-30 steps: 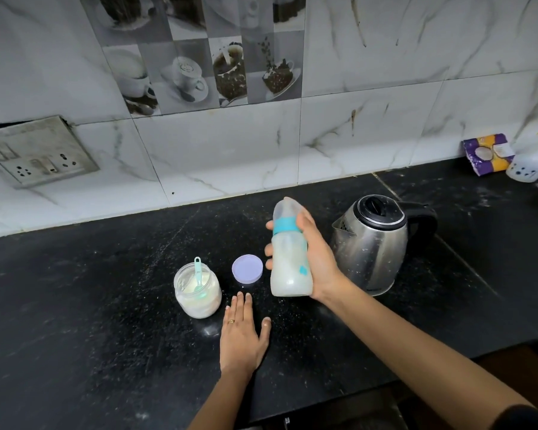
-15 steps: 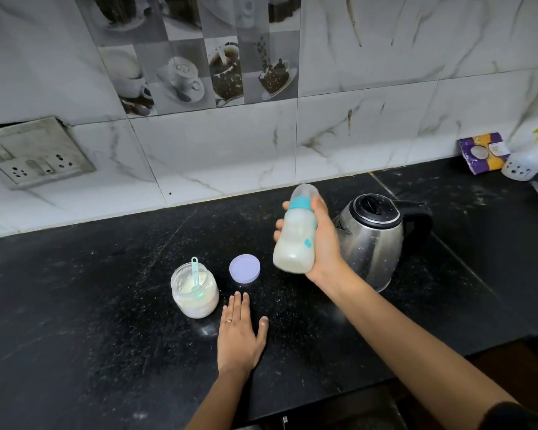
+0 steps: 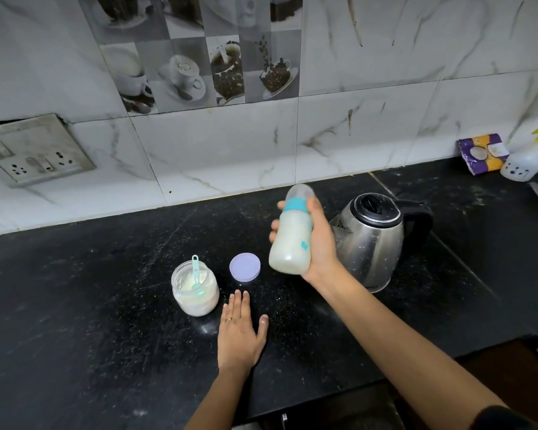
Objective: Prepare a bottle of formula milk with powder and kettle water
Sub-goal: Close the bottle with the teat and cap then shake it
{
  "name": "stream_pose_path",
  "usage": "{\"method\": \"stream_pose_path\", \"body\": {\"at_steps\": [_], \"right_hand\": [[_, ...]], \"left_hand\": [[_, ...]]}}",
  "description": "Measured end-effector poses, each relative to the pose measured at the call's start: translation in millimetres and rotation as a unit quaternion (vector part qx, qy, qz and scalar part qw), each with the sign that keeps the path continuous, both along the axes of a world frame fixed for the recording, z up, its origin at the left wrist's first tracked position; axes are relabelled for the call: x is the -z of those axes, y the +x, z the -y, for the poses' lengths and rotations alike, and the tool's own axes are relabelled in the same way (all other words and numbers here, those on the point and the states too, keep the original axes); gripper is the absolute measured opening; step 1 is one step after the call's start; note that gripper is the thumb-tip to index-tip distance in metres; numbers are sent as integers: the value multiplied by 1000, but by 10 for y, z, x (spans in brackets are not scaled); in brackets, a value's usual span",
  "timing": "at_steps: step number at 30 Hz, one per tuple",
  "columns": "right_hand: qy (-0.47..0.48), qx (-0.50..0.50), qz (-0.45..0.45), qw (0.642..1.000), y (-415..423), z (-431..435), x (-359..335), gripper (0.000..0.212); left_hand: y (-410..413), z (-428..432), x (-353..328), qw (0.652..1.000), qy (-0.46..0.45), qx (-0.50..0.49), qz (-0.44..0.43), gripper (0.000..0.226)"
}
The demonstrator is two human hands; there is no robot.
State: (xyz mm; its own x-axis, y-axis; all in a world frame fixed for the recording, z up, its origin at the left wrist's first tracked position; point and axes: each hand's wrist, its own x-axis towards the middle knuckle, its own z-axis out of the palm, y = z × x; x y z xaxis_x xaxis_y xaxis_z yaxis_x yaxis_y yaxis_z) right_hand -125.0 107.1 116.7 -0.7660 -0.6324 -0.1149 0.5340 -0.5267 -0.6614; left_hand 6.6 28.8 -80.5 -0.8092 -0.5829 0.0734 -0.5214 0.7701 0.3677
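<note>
1. Black speckled stone counter [image 3: 75, 305] runs beneath marble-look wall tiles.
2. Right hand [image 3: 320, 243] wraps the milky plastic feeding bottle with teal collar [image 3: 292, 240], held aloft, long axis near upright, teat uppermost.
3. Left hand [image 3: 238, 333] lies flat on the counter, fingers straight, holding nothing, below the bottle.
4. Likely set-down spot: directly under the right hand, between the round lilac lid [image 3: 245, 266] and the steel kettle [image 3: 370, 243].

Soft even indoor light, faint shadows, wide-angle bending at edges.
</note>
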Motion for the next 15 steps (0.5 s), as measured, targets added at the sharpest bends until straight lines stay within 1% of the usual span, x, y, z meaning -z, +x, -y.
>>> {"method": "stream_pose_path", "body": {"at_steps": [2, 3, 6, 7, 9, 11, 12, 14, 15], "right_hand": [[-3, 6, 30, 1000, -35, 31, -29, 78], [8, -2, 23, 1000, 3, 32, 2, 75], [18, -34, -48, 998, 115, -22, 92, 51], [18, -26, -47, 998, 81, -9, 71, 53], [6, 9, 8, 1000, -2, 34, -28, 69], [6, 13, 31, 999, -33, 40, -39, 73], [16, 1, 18, 1000, -1, 26, 27, 70], [38, -26, -42, 998, 105, -33, 117, 54], [37, -34, -55, 997, 123, -47, 124, 50]], "left_hand": [[3, -1, 2, 1000, 2, -2, -4, 84], [7, 4, 1, 1000, 1, -1, -3, 84], [14, 8, 2, 1000, 0, -1, -1, 84], [10, 8, -1, 1000, 0, -1, -5, 83], [10, 2, -3, 1000, 2, -1, -4, 84], [17, 0, -1, 1000, 0, 2, 0, 84], [23, 3, -3, 1000, 0, 2, 0, 84], [19, 8, 6, 1000, 1, 0, -2, 84], [16, 9, 8, 1000, 1, 0, -3, 84]]}}
